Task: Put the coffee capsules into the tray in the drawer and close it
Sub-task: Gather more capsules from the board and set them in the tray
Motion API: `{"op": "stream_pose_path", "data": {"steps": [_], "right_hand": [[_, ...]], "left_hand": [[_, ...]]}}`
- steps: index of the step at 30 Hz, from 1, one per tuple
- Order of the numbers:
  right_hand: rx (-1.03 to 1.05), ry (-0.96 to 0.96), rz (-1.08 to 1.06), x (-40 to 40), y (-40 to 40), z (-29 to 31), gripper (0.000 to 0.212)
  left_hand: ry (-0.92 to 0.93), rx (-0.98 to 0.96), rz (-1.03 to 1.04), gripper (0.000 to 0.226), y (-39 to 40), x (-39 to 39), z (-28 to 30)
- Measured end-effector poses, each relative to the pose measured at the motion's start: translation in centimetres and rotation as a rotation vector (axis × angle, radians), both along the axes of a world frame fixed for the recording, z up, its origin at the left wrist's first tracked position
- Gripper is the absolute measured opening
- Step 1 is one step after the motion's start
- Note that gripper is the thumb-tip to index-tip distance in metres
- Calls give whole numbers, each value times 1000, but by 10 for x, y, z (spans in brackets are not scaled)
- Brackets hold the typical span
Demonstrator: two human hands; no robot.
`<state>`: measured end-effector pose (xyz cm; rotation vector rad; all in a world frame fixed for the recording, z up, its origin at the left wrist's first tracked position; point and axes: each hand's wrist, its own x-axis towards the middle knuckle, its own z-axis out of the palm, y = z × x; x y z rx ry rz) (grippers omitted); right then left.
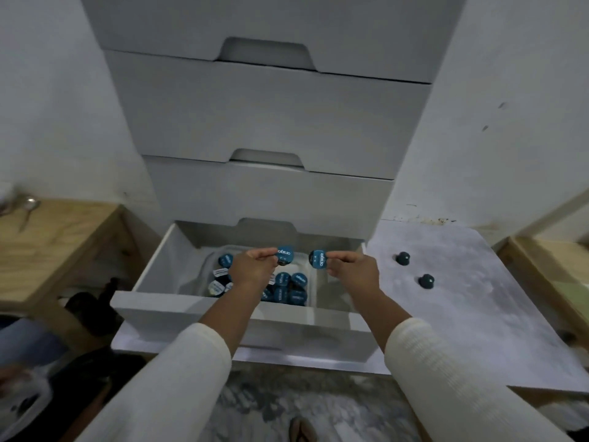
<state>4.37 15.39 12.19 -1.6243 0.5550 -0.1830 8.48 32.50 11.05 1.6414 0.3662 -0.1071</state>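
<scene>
Head view: each hand [253,267] [353,269] pinches a capsule [285,254] [317,259].

Left hand [255,269] and right hand [353,271] each pinching a blue capsule, above open drawer [153,301] tray [208,261]

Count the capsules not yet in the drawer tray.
4: one pinched in the left hand, one in the right hand, both above the open drawer; two loose capsules on the white surface at right.

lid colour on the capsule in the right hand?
Blue with white lettering on the capsule, head view.
</scene>
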Motion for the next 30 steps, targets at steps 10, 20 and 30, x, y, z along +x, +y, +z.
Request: {"op": "stream_pose_path", "data": {"steps": [10,20,30], "right_hand": [[174,173,63,73,33,-41,10],[199,304,19,117,50,-76,12],[40,358,134,131,57,-96,31]], "left_hand": [[135,66,55,14,34,52,-27],[258,185,-5,21,42,97,-54],[315,232,-22,25,46,107,-73]]}}
